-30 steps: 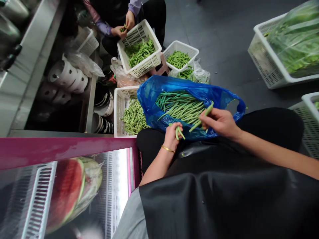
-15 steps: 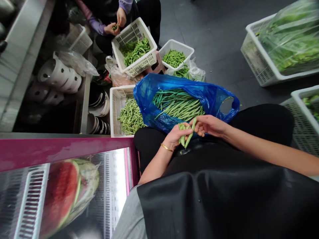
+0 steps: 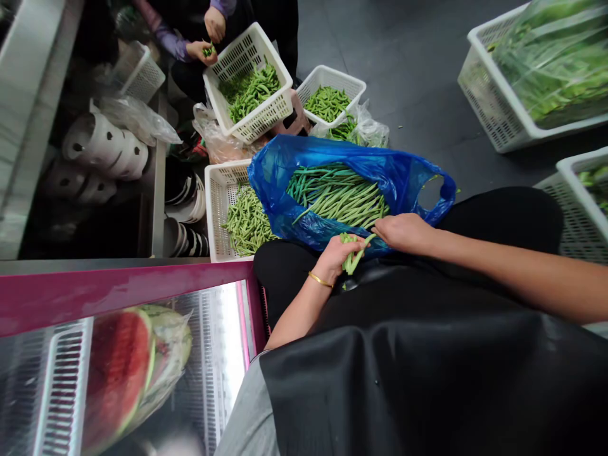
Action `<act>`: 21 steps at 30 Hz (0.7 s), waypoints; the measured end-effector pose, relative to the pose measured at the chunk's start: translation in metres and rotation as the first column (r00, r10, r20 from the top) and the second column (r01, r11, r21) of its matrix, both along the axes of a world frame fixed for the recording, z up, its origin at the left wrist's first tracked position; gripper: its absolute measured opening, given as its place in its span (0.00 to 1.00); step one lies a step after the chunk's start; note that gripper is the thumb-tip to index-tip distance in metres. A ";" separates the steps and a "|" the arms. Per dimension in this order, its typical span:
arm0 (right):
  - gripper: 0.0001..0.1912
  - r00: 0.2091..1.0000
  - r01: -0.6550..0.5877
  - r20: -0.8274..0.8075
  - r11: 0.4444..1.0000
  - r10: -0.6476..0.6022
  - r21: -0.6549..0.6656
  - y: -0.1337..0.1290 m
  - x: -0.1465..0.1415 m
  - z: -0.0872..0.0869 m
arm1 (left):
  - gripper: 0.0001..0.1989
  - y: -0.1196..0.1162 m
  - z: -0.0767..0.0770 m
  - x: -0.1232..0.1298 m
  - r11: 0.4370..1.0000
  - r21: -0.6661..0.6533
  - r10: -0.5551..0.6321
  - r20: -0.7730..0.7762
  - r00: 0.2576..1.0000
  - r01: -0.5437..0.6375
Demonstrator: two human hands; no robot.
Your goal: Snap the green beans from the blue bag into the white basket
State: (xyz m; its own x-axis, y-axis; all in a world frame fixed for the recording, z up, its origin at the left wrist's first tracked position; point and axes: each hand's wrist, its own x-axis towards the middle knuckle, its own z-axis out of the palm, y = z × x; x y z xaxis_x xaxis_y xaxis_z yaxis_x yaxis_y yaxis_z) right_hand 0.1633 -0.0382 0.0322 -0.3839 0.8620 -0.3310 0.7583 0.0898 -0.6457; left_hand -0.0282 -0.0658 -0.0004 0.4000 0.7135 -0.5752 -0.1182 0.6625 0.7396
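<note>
My left hand [image 3: 334, 254], with a gold bangle at the wrist, is closed around a small bunch of green bean pieces [image 3: 350, 264]. Across from it, my right hand [image 3: 399, 230] is closed and pinches the end of a green bean that reaches over from the left hand; its fingertips are partly hidden. Just beyond both hands, a blue plastic bag [image 3: 408, 168] lies open over my lap with long green beans [image 3: 349, 196] inside. A white basket [image 3: 219, 196] of short bean pieces [image 3: 249, 221] stands to the left of the bag.
Another person's hands [image 3: 215, 26] hold green pods above a white basket [image 3: 285, 95]. A smaller white basket [image 3: 358, 88] of pods stands beside it. At left is a glass-topped case with a magenta frame [image 3: 142, 288] over a cut watermelon [image 3: 116, 367]. Crates [image 3: 494, 120] of greens stand at right.
My right hand has turned over and drawn slightly right, now pinching a bean's end. The bean has swung from steep to more slanted. The other person's hands have moved slightly apart.
</note>
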 end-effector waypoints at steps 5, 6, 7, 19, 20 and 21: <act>0.28 0.895 -0.223 -0.445 0.835 -0.029 -0.503 -0.012 0.035 0.043 | 0.16 0.003 0.010 -0.013 0.993 0.087 -0.085 0.091 0.992 0.077; 0.25 0.868 -0.312 -0.495 0.749 -0.025 -0.585 -0.013 0.037 0.043 | 0.16 0.004 0.010 -0.014 0.996 0.075 -0.051 0.112 0.992 0.043; 0.22 0.857 -0.358 -0.515 0.687 -0.027 -0.632 -0.013 0.037 0.039 | 0.17 0.005 0.011 -0.013 0.998 0.057 -0.022 0.132 0.991 0.014; 0.09 0.853 0.073 -0.522 0.992 -0.011 0.098 -0.005 -0.018 0.003 | 0.19 -0.007 0.004 0.003 0.979 -0.106 0.197 0.257 0.946 -0.176; 0.08 0.873 0.017 -0.480 0.980 0.083 0.199 -0.009 -0.020 0.004 | 0.19 -0.005 0.002 0.004 0.957 -0.129 0.284 0.242 0.928 -0.260; 0.09 0.883 -0.059 -0.430 0.954 0.188 0.295 -0.014 -0.021 0.003 | 0.19 -0.002 -0.001 0.006 0.922 -0.151 0.383 0.219 0.897 -0.357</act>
